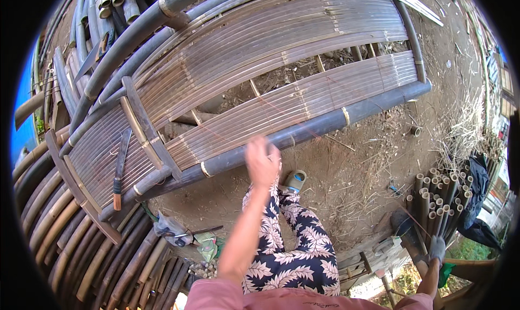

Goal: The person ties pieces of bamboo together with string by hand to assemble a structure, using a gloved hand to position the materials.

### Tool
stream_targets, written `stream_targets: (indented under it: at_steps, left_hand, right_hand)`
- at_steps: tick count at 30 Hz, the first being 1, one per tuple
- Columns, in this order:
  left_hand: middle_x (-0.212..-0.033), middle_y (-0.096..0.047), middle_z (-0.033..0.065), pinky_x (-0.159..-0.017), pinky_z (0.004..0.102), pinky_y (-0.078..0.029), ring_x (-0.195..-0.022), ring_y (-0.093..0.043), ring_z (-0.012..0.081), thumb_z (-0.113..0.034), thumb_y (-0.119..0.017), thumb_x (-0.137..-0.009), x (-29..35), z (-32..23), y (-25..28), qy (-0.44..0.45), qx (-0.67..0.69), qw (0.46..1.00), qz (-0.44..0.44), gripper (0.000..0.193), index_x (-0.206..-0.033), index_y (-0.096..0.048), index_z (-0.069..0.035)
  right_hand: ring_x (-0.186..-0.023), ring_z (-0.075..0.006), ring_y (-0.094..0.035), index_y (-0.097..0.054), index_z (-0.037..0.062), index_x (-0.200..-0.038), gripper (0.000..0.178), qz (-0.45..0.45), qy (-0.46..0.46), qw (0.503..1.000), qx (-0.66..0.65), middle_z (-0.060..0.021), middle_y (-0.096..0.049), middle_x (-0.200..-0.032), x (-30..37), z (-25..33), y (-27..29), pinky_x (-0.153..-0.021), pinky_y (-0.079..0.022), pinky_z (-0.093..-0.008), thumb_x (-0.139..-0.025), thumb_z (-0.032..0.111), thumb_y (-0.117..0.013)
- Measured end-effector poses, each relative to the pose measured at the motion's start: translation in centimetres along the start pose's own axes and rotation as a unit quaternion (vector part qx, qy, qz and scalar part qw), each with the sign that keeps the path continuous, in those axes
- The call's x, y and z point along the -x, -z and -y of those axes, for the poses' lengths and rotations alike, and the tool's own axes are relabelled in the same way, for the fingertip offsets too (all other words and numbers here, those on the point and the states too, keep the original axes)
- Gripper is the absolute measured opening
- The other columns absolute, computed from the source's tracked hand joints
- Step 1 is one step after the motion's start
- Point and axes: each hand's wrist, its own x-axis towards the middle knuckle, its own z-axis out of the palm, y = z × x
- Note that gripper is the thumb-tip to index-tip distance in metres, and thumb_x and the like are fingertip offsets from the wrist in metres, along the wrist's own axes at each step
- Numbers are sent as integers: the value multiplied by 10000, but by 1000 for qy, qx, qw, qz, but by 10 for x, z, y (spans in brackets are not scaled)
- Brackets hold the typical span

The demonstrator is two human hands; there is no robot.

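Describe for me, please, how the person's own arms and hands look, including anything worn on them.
The pink left sleeve and right sleeve are short, leaving the forearms uncovered. The left hand is motion-blurred and shows no glove; the right hand appears to wear a grey glove, too small to make out in detail.

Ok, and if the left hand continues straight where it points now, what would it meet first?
Probably the dark bamboo pole edging the slatted frame; the blurred left hand overlaps it in view, so depth is unclear.
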Motion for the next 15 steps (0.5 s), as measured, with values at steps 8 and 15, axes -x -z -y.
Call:
stream_targets:
  at_steps: [8, 15]
  left_hand:
    - [-1146, -653, 165, -971, 534, -385, -1104, -583, 358, -338, -444, -962, -147, 98, 20, 105, -119, 969, 190, 373, -1154, -645, -88]
    - [-1044, -694, 137, -942, 518, -348, -1038, -604, 365, -370, -521, -962, -138, 95, 7, 53, -114, 968, 218, 319, -1125, -681, -149]
  right_hand:
    - [-1157, -331, -583, -610, 51, -1215, 488, -228, 296, 910, -181, -163, -635, -1210, 26, 440, 53, -1016, -444, -421, -742, 115, -712]
    - [-1053, -337, -581, -610, 77, -1138, 532, -253, 471, 793, -290, -142, -624, -1101, 78, 747, 123, -914, -455, -449, -742, 393, -772]
